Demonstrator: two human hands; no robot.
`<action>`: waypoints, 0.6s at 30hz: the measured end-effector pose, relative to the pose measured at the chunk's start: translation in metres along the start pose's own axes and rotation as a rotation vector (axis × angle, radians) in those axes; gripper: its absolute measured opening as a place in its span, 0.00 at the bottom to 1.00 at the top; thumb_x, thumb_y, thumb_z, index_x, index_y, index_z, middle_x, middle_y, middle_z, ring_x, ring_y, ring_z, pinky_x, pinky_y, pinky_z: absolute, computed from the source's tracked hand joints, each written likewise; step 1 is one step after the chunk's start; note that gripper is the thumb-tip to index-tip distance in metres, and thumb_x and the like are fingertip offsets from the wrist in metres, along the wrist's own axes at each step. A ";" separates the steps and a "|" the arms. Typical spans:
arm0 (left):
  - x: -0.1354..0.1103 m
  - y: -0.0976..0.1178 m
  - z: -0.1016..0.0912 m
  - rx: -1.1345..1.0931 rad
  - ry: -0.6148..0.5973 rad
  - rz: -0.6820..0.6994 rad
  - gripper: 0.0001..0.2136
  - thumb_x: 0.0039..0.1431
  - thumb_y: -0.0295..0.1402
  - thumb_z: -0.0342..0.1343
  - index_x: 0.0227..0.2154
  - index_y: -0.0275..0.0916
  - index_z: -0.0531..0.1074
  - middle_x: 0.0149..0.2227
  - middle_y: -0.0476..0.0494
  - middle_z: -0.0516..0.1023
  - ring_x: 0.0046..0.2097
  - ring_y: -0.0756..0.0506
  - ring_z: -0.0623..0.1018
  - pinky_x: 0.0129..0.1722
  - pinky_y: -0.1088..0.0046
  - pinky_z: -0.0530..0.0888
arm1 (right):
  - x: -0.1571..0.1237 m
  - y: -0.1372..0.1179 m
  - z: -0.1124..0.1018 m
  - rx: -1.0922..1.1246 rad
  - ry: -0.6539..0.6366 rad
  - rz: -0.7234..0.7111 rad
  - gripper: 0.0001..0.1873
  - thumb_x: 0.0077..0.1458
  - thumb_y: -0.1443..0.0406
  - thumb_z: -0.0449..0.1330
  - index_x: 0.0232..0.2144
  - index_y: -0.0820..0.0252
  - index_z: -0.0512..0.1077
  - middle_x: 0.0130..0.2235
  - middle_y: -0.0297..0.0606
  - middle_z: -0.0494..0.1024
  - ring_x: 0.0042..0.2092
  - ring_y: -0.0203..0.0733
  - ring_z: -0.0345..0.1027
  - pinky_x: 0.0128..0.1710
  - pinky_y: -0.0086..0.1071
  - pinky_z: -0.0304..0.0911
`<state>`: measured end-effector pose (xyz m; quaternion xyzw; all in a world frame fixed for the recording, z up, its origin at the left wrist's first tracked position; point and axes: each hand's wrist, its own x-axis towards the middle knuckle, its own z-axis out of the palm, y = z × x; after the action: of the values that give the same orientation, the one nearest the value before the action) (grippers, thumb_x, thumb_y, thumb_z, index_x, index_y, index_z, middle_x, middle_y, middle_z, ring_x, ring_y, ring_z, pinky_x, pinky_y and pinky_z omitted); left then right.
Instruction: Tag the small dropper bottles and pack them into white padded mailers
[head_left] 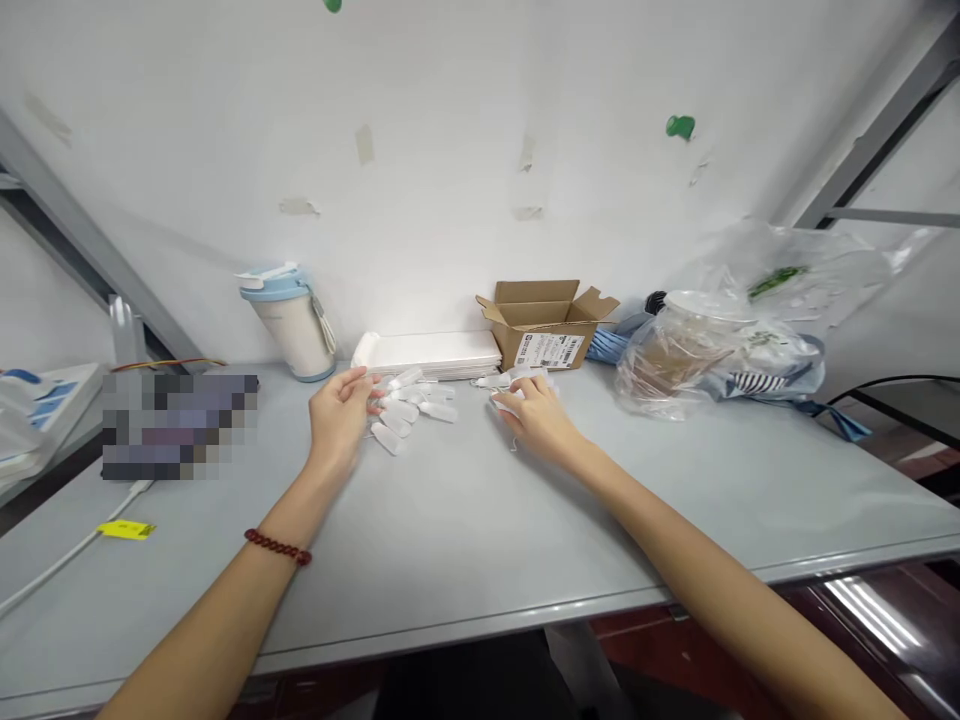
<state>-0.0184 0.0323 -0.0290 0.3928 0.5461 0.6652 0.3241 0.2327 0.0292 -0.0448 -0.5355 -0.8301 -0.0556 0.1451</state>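
Small white tags (403, 413), rounded and some with thin loops, lie in a loose pile left of the middle of the table. My left hand (340, 412) is at the left side of this pile with its fingers curled together; what they pinch, if anything, is hidden. Over a second group of white tags (492, 381), in front of the cardboard box, my right hand (541, 418) reaches down with bent fingers closed on a white tag. A thin loop hangs out below those fingers.
Behind the tags lie a stack of flat white packets (435, 352) and an open cardboard box (541, 335). A tumbler (289, 325) stands at the back left. Plastic-bagged items (675, 350) sit right, and a white cable (67, 555) runs along the left.
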 end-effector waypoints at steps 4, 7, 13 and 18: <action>0.002 -0.004 -0.001 0.060 -0.027 0.031 0.13 0.47 0.30 0.54 0.38 0.34 0.67 0.33 0.43 0.76 0.26 0.51 0.73 0.20 0.78 0.66 | -0.002 -0.003 0.001 0.009 -0.110 0.007 0.16 0.62 0.63 0.48 0.44 0.55 0.73 0.48 0.47 0.71 0.50 0.54 0.56 0.42 0.43 0.54; 0.000 -0.004 0.000 0.105 -0.062 0.048 0.15 0.47 0.32 0.54 0.40 0.36 0.65 0.29 0.47 0.75 0.23 0.52 0.71 0.20 0.77 0.66 | -0.001 -0.003 0.002 0.032 -0.106 -0.018 0.15 0.61 0.65 0.48 0.42 0.56 0.74 0.45 0.46 0.73 0.51 0.54 0.57 0.45 0.46 0.52; -0.020 0.011 0.005 0.023 -0.292 -0.170 0.14 0.44 0.33 0.56 0.37 0.34 0.68 0.21 0.52 0.71 0.20 0.53 0.67 0.20 0.77 0.62 | 0.002 0.000 -0.007 0.481 0.008 0.055 0.10 0.58 0.65 0.49 0.37 0.58 0.70 0.35 0.38 0.77 0.41 0.43 0.65 0.40 0.36 0.57; -0.033 0.017 0.008 0.043 -0.581 -0.264 0.15 0.47 0.36 0.58 0.38 0.33 0.70 0.24 0.50 0.71 0.21 0.54 0.68 0.21 0.77 0.65 | 0.000 -0.009 -0.021 0.969 0.000 0.214 0.14 0.56 0.55 0.51 0.38 0.57 0.65 0.30 0.33 0.76 0.22 0.32 0.55 0.22 0.27 0.51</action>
<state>0.0046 0.0050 -0.0170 0.4989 0.4909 0.4655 0.5417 0.2284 0.0202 -0.0245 -0.4886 -0.7009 0.3521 0.3822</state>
